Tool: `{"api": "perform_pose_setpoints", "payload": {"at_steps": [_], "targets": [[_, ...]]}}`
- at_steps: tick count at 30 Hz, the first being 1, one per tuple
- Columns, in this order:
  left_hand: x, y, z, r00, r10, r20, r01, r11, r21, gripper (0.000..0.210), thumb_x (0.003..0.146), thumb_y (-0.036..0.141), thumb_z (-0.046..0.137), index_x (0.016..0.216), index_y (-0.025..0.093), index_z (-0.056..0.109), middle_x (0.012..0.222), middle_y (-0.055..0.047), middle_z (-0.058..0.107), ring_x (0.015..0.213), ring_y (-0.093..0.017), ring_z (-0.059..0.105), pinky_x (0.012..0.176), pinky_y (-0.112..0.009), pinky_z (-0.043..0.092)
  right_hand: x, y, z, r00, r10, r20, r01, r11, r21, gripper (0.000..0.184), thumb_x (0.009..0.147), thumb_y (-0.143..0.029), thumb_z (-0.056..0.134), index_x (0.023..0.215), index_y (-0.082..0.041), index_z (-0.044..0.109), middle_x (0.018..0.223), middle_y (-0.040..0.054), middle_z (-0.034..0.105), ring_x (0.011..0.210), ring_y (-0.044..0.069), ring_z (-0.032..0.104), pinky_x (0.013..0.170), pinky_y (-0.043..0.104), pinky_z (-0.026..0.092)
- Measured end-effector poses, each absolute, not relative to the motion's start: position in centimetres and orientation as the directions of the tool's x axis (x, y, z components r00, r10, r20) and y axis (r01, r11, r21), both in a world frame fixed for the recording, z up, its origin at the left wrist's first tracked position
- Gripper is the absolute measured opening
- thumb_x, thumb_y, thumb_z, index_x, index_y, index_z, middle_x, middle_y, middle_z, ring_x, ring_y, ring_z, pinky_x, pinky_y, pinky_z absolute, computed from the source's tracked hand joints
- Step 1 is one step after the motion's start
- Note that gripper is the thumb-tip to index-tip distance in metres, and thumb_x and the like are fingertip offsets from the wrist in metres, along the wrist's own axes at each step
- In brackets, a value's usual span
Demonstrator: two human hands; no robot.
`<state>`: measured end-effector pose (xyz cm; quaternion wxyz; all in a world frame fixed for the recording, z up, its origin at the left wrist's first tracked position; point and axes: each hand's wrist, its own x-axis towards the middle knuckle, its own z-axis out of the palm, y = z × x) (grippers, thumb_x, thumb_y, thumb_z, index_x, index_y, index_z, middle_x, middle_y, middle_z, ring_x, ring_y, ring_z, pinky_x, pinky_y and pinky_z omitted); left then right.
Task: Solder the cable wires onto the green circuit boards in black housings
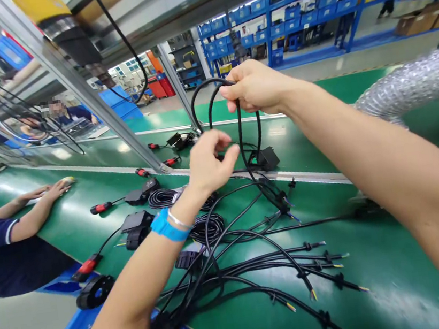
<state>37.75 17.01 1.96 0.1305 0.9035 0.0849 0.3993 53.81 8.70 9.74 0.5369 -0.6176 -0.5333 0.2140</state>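
High over the bench, my right hand (255,87) pinches a looped black cable (241,140) between thumb and fingers. The loops hang down from it towards the bench. My left hand (211,160) is just to the left and lower, its fingers curled but apart, with no cable visibly gripped in it. A blue band (170,225) circles that wrist. Below both hands, several black cables with bare coloured wire ends (292,260) spread over the green bench (379,273). A coiled black cable (207,228) lies beneath my left forearm.
Black housings with red-and-black connectors (87,267) lie to the left. A metal upright (93,95) rises behind them; a yellow-and-black tool (69,41) hangs overhead. A silver flexible duct (415,85) comes in at right. A co-worker's hands (51,192) rest on the bench's far left.
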Motion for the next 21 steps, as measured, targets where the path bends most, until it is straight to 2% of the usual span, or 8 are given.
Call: {"api": "perform_pose_setpoints", "payload": {"at_steps": [3, 6, 10, 12, 14, 16, 18, 21], "targets": [[36.4, 16.1, -0.4, 0.891, 0.206, 0.405, 0.113, -0.964, 0.242, 0.027, 0.089, 0.039, 0.047, 0.087, 0.016, 0.061, 0.084, -0.005, 0.063, 0.077, -0.019, 0.056, 0.070, -0.031, 0.042, 53.7, 8.8, 9.5, 0.435, 0.855, 0.282, 0.473, 0.050, -0.880, 0.023, 0.081, -0.025, 0.060, 0.062, -0.018, 0.049, 0.060, 0.0027, 0.059, 0.036, 0.007, 0.031, 0.035, 0.025, 0.016], [34.8, 14.7, -0.4, 0.957, 0.157, 0.246, 0.144, -0.987, 0.069, 0.034, 0.093, 0.035, 0.039, 0.077, 0.017, 0.063, 0.075, -0.006, 0.064, 0.075, -0.021, 0.056, 0.069, -0.034, 0.041, 54.1, 8.9, 9.3, 0.585, 0.766, 0.266, 0.453, -0.036, -0.891, 0.027, 0.081, -0.027, 0.060, 0.058, -0.018, 0.048, 0.056, 0.0029, 0.056, 0.037, 0.008, 0.031, 0.035, 0.026, 0.016], [31.8, 12.1, -0.3, 0.980, 0.034, 0.198, 0.055, -0.993, -0.103, 0.036, 0.090, 0.045, 0.044, 0.079, 0.017, 0.064, 0.092, -0.013, 0.065, 0.113, -0.034, 0.049, 0.095, -0.052, 0.032, 54.3, 8.2, 9.9, 0.659, 0.703, 0.269, 0.359, 0.020, -0.933, 0.030, 0.082, -0.029, 0.056, 0.056, -0.020, 0.043, 0.057, 0.0040, 0.056, 0.036, 0.008, 0.028, 0.036, 0.028, 0.014], [30.4, 11.4, -1.1, 0.998, 0.003, 0.068, 0.004, -1.000, -0.016, 0.038, 0.087, 0.051, 0.048, 0.078, 0.017, 0.062, 0.097, -0.015, 0.062, 0.119, -0.035, 0.046, 0.098, -0.052, 0.032, 54.1, 7.3, 10.6, 0.581, 0.752, 0.311, 0.364, 0.102, -0.926, 0.029, 0.081, -0.030, 0.057, 0.058, -0.021, 0.042, 0.060, 0.0040, 0.058, 0.036, 0.008, 0.027, 0.036, 0.028, 0.013], [29.5, 11.4, -2.4, 0.988, -0.010, -0.154, 0.021, -0.980, 0.197, 0.036, 0.084, 0.052, 0.052, 0.083, 0.018, 0.059, 0.093, -0.011, 0.061, 0.099, -0.029, 0.058, 0.085, -0.042, 0.044, 54.0, 6.3, 11.3, 0.468, 0.806, 0.362, 0.399, 0.173, -0.900, 0.026, 0.078, -0.030, 0.061, 0.062, -0.022, 0.043, 0.061, 0.0033, 0.060, 0.035, 0.008, 0.027, 0.036, 0.028, 0.011], [29.3, 12.0, -3.6, 0.964, 0.017, -0.264, 0.117, -0.921, 0.371, 0.032, 0.081, 0.051, 0.055, 0.090, 0.019, 0.056, 0.089, -0.005, 0.060, 0.074, -0.019, 0.061, 0.068, -0.033, 0.047, 54.0, 5.4, 12.0, 0.438, 0.803, 0.405, 0.416, 0.218, -0.883, 0.027, 0.077, -0.029, 0.064, 0.062, -0.022, 0.043, 0.060, 0.0024, 0.059, 0.035, 0.008, 0.027, 0.036, 0.028, 0.011], [29.8, 12.7, -4.3, 0.972, 0.172, -0.159, 0.227, -0.858, 0.462, 0.031, 0.081, 0.049, 0.055, 0.091, 0.020, 0.054, 0.086, -0.002, 0.059, 0.065, -0.015, 0.057, 0.064, -0.030, 0.046, 54.1, 4.6, 12.3, 0.470, 0.765, 0.440, 0.394, 0.265, -0.880, 0.031, 0.079, -0.030, 0.063, 0.060, -0.021, 0.041, 0.059, 0.0013, 0.058, 0.035, 0.007, 0.026, 0.035, 0.027, 0.012], [32.2, 13.2, -3.9, 0.846, 0.468, 0.254, 0.279, -0.795, 0.539, 0.038, 0.082, 0.049, 0.054, 0.102, 0.017, 0.052, 0.097, -0.008, 0.058, 0.081, -0.019, 0.058, 0.072, -0.032, 0.047, 53.8, 4.2, 12.1, 0.395, 0.806, 0.440, 0.370, 0.299, -0.880, 0.031, 0.082, -0.031, 0.061, 0.060, -0.020, 0.041, 0.062, 0.0007, 0.060, 0.033, 0.006, 0.027, 0.034, 0.025, 0.012]]}}
